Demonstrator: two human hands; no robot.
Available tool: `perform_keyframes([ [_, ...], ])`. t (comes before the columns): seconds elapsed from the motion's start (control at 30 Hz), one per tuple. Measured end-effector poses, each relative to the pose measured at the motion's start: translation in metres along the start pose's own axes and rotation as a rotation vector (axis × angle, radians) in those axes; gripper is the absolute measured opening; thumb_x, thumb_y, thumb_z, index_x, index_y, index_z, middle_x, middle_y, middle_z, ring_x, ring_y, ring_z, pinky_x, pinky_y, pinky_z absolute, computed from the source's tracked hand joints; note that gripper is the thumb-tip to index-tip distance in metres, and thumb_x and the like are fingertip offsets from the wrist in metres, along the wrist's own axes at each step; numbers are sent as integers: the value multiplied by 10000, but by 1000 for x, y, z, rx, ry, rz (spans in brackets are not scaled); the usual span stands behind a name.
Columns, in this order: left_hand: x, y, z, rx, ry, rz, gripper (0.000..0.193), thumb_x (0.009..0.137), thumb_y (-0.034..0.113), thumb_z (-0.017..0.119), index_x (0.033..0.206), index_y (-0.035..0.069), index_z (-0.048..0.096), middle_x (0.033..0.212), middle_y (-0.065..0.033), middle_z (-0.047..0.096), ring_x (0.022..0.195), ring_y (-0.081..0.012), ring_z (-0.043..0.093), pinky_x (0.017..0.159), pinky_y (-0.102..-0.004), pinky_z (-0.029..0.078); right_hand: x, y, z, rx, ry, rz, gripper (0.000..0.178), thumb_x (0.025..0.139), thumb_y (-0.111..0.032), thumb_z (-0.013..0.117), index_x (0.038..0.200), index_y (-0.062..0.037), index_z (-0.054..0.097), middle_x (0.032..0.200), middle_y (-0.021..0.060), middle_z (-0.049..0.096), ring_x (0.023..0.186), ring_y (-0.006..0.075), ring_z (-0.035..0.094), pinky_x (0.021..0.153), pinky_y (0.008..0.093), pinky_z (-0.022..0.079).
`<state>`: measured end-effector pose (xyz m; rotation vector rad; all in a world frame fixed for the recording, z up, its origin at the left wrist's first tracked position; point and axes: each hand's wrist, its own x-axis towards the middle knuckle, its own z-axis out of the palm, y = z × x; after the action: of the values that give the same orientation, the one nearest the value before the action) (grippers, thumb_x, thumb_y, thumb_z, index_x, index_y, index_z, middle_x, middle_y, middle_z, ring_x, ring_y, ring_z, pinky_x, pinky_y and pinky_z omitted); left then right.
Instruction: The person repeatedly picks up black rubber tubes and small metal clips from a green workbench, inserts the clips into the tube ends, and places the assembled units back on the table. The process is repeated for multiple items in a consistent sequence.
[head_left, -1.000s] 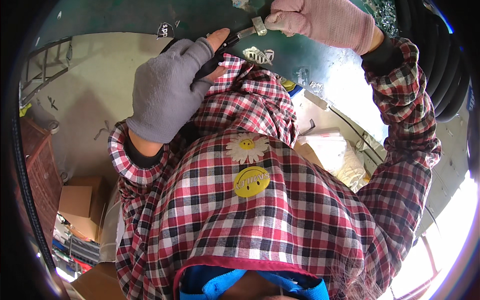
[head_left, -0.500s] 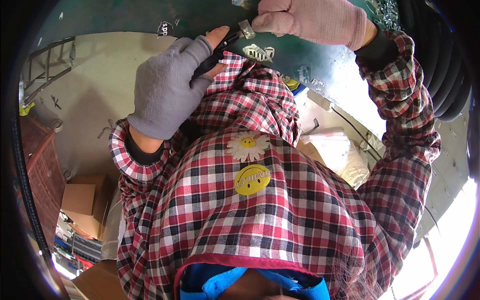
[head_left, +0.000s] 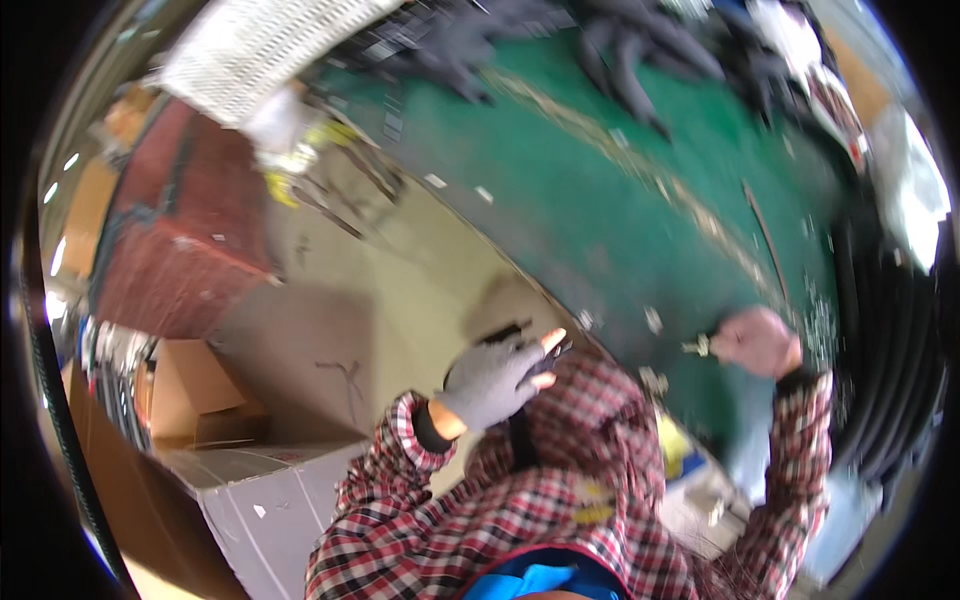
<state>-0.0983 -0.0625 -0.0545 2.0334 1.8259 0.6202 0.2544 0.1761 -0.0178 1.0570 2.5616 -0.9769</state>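
Observation:
My left hand (head_left: pixel 492 382), in a grey glove with bare fingertips, is closed around a slim black thing (head_left: pixel 508 332) by the near edge of the green table. Its kind is too blurred to make out. Over the table to the right, my right hand (head_left: pixel 757 343) wears a pink glove and pinches a small pale metal piece (head_left: pixel 697 346), which sticks out to the left of the fingers. The two hands are well apart.
A green worktable (head_left: pixel 640 250) carries dark tubes (head_left: pixel 625 60) at its far side and a thin rod (head_left: pixel 767 240). Coiled black hose (head_left: pixel 890 330) lies at the right. To the left stand a reddish-brown cabinet (head_left: pixel 190 230), a cardboard box (head_left: pixel 200 395) and a grey carton (head_left: pixel 270 510).
The view has swung to take in more of the table. My hands have drawn apart; the small metal piece, earlier at the black thing's tip, now shows at my right fingers.

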Motion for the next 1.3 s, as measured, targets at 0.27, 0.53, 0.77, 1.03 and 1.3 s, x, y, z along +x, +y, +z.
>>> perform_keyframes([
  [0.27, -112, -20, -123, -453, 328, -56, 498, 859, 98, 777, 1318, 76, 585, 1133, -124, 669, 854, -187, 683, 730, -328, 556, 8, -47, 72, -363, 1166, -34, 408, 783, -152, 777, 1162, -76, 646, 1119, 134, 665, 1102, 344, 609, 952, 435, 485],
  [0.53, -242, -70, -171, -1379, 735, 451, 529, 955, 292, 719, 1407, 190, 464, 1169, -169, 550, 509, -153, 554, 408, -221, 443, 17, -132, 220, 1294, -26, -613, 1017, 845, -617, 738, 1529, 13, 327, 1482, 211, 497, 1363, 300, 507, 1146, 398, 387],
  [0.77, -130, -146, -37, -661, 766, -496, 601, 971, 76, 610, 1531, 39, 393, 1343, -112, 585, 1213, -204, 570, 1060, -322, 452, -20, -179, 197, 1983, 14, -743, 527, 846, -255, 820, 1231, -35, 535, 1046, 78, 620, 1003, 266, 630, 986, 459, 491],
  [1.03, 20, 48, 48, -1057, -75, -217, 601, 874, 27, 736, 1413, 1, 470, 1027, -60, 647, 898, -146, 660, 834, -280, 539, 2, -158, 219, 939, 603, -455, 581, 855, -366, 770, 1244, -13, 521, 902, 196, 639, 859, 372, 668, 774, 429, 551],
  [1.3, 13, 64, 30, -977, -266, -228, 410, 894, -55, 648, 1273, 41, 525, 916, -26, 577, 745, -94, 587, 676, -252, 516, -139, -37, 104, 137, 1378, 346, 149, 814, -95, 752, 961, -118, 756, 800, 70, 651, 722, 246, 652, 660, 336, 538],
])
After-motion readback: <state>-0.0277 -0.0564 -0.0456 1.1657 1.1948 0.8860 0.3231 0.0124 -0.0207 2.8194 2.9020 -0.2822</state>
